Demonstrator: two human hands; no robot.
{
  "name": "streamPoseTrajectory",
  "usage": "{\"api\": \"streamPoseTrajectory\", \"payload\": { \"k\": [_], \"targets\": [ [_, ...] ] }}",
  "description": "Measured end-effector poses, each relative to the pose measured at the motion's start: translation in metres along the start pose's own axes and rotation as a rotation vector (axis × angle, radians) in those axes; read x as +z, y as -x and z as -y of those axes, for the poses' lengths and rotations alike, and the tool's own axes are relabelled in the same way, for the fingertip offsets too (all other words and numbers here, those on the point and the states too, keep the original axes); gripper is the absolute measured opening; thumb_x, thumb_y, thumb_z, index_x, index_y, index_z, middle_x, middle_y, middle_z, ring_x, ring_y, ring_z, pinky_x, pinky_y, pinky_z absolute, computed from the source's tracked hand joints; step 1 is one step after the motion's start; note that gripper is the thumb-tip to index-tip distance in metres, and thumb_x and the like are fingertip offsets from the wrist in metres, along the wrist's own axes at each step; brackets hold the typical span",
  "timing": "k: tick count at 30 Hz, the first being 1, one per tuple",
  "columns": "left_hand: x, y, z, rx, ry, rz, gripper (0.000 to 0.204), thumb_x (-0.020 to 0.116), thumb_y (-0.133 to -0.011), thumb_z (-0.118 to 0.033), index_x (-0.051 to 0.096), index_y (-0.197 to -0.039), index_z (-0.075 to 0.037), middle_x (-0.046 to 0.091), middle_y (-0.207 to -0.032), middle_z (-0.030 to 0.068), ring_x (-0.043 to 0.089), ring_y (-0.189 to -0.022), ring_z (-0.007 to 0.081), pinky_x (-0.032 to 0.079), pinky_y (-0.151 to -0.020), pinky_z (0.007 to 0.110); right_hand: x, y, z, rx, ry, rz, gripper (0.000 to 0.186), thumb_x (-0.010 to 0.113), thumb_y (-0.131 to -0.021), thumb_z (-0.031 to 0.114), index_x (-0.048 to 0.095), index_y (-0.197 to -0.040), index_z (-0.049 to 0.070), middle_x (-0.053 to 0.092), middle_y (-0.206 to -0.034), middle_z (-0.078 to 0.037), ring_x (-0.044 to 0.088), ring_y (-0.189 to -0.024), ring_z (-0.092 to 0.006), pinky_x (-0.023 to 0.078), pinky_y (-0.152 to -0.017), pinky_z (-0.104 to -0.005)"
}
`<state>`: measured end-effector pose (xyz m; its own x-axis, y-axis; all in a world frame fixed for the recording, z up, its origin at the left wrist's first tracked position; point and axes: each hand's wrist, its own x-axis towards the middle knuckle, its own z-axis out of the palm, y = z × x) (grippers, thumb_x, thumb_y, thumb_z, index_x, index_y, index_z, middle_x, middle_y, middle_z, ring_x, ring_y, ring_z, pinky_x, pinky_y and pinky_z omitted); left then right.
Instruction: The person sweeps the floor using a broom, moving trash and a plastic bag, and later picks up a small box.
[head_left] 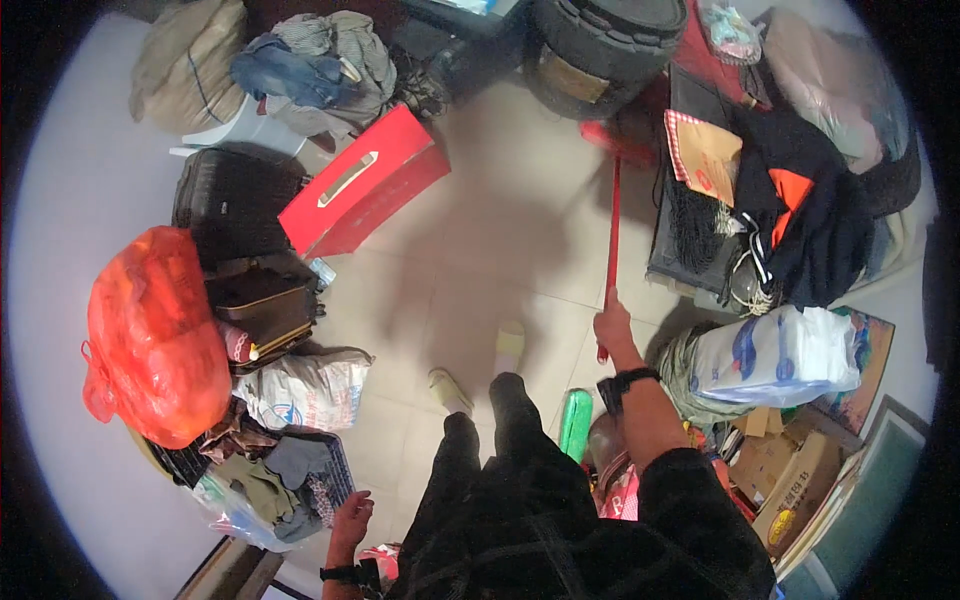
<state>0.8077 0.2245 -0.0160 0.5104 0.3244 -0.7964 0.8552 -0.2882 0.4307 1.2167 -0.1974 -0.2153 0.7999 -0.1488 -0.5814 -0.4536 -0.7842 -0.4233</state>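
My right hand (612, 326) is wrapped round the red handle of a broom (614, 230). The handle slants away across the floor to a red head beside the large black bin (600, 60); part of that head lies in shadow. Low on the left hangs my left hand (350, 520), its fingers loosely apart and holding nothing. Nearest to it is a basket (340, 470) with folded clothes (298, 470) in it. Dark wristbands sit on both my wrists.
Along the left stand a red box (365, 180), black cases (235, 205), a red plastic bag (160, 335) and a white sack (305, 390). On the right are dark clothes (815, 200), a wrapped white pack (775, 360) and cardboard boxes (790, 480). A green object (575, 425) lies near my legs.
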Motion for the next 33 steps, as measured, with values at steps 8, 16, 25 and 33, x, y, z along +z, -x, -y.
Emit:
{"api": "streamPoseTrajectory", "payload": {
  "k": [8,16,25,33],
  "targets": [
    [-0.006,-0.016,0.007,-0.112,0.17,-0.005,0.029,0.057,-0.085,-0.013,0.055,-0.112,-0.004,0.062,-0.081,0.0068,0.058,-0.074,0.0139,0.048,-0.066,0.029,-0.043,0.092,-0.012,-0.138,0.033,0.149,0.065,0.052,-0.076,0.007,0.029,-0.136,0.003,0.059,-0.069,-0.018,0.06,-0.061,-0.0336,0.049,-0.055,-0.0422],
    [-0.037,-0.058,0.026,0.047,0.08,0.011,0.027,0.056,-0.084,-0.011,0.056,-0.11,-0.004,0.062,-0.082,0.0067,0.058,-0.075,0.0132,0.047,-0.068,0.028,0.016,0.006,0.052,-0.032,-0.061,0.009,0.059,0.052,-0.076,0.005,0.035,-0.132,-0.001,0.059,-0.07,-0.019,0.061,-0.056,-0.0309,0.049,-0.045,-0.0381],
    [-0.128,-0.113,0.089,0.12,0.181,0.028,0.025,0.055,-0.083,-0.006,0.056,-0.107,-0.004,0.06,-0.073,0.0049,0.054,-0.067,0.012,0.045,-0.061,0.027,0.05,0.097,0.136,-0.034,-0.126,0.105,0.062,0.051,-0.075,0.006,0.036,-0.134,0.01,0.055,-0.064,-0.014,0.058,-0.051,-0.0255,0.049,-0.047,-0.0375],
    [-0.191,-0.146,0.023,0.123,0.046,0.07,0.026,0.056,-0.084,-0.011,0.056,-0.109,-0.001,0.064,-0.085,0.0069,0.059,-0.076,0.0134,0.047,-0.067,0.028,0.108,0.001,0.224,-0.077,-0.14,-0.117,0.045,0.055,-0.074,0.004,0.046,-0.119,0.0,0.058,-0.067,-0.016,0.062,-0.055,-0.0275,0.049,-0.047,-0.0392]
  ]
}}
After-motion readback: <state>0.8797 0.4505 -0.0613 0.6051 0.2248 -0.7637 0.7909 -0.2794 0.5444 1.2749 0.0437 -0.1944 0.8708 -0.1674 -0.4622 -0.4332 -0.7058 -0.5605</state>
